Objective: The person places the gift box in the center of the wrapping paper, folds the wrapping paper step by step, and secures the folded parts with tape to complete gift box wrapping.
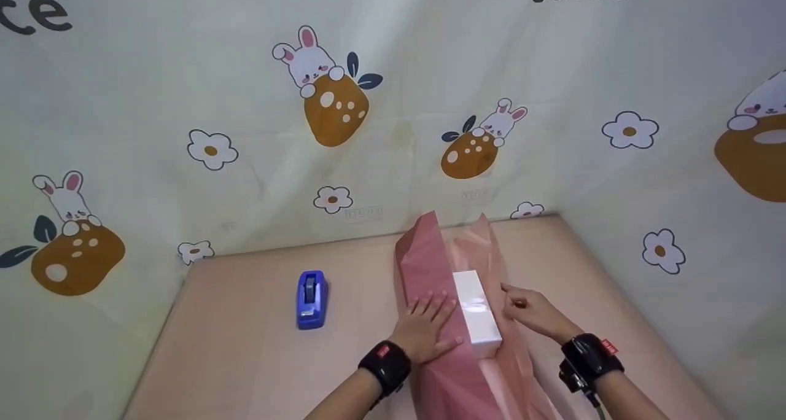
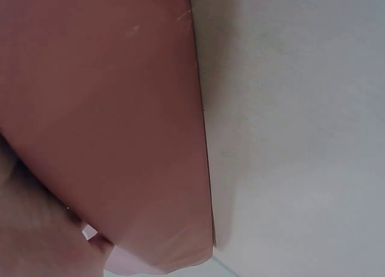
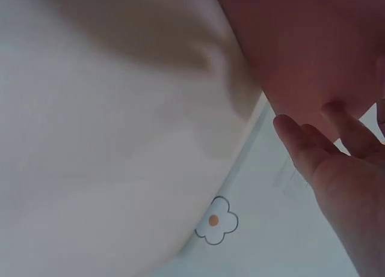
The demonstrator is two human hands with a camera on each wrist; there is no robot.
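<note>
A white box (image 1: 478, 309) lies lengthwise on a long sheet of pink wrapping paper (image 1: 424, 266), whose left side is folded up against it. My left hand (image 1: 424, 331) presses flat on that left flap, fingers spread and thumb pointing toward the box. In the left wrist view the paper (image 2: 120, 121) fills the left half beside part of the hand (image 2: 48, 229). On the box's other side, my right hand (image 1: 534, 309) is at the paper's right flap (image 1: 491, 254), fingers loosely bent. The right wrist view has its fingertips (image 3: 287, 125) right by the paper's edge.
A blue tape dispenser (image 1: 311, 300) stands on the table (image 1: 245, 334), left of the paper. Behind the table hangs a pale curtain (image 1: 405, 70) printed with rabbits, fruit and flowers, and it continues along both sides. A wristband with a cable (image 1: 592, 361) is on the right wrist.
</note>
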